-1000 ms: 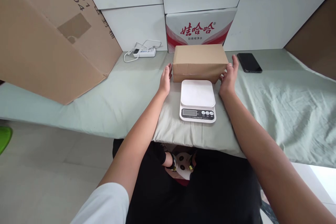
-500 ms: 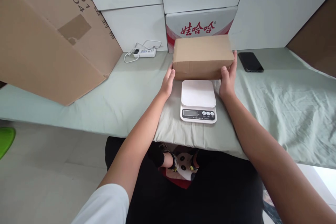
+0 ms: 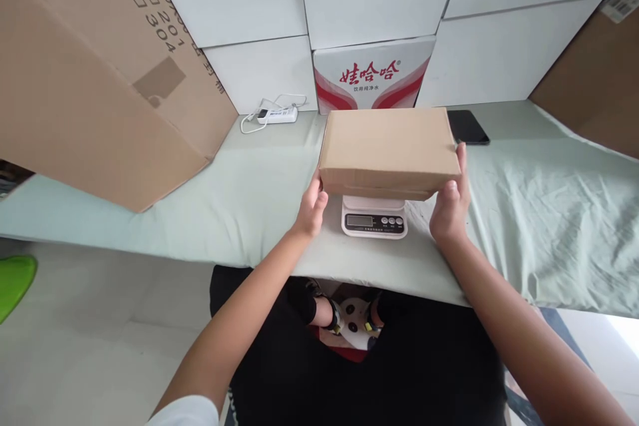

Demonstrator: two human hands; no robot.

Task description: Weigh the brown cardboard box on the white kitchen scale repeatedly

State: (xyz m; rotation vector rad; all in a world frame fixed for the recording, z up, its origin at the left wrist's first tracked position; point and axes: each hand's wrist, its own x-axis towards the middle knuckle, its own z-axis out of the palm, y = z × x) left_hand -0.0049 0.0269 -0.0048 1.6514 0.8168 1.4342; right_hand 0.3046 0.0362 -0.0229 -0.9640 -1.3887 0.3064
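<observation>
Between my two hands is a brown cardboard box (image 3: 389,143), its long side facing me. My left hand (image 3: 313,205) grips its left end, the thumb at the near lower corner. At the right end my right hand (image 3: 452,203) is closed on the box, fingers up along the side and thumb on the near face. Below the box is a white kitchen scale (image 3: 374,231); its display and buttons show, while most of its plate is hidden. Whether the box touches the plate I cannot tell.
A black phone (image 3: 469,128) lies behind the box's right side. A white power strip with a cable (image 3: 277,115) is at the back left. White boxes (image 3: 262,73) line the back, and a large carton (image 3: 100,80) stands left. Pale green cloth (image 3: 239,213) covers the table.
Both hands have brought the cardboard box nearer to me, from behind the scale to over it. The box now hides most of the scale's plate. The view has shifted slightly.
</observation>
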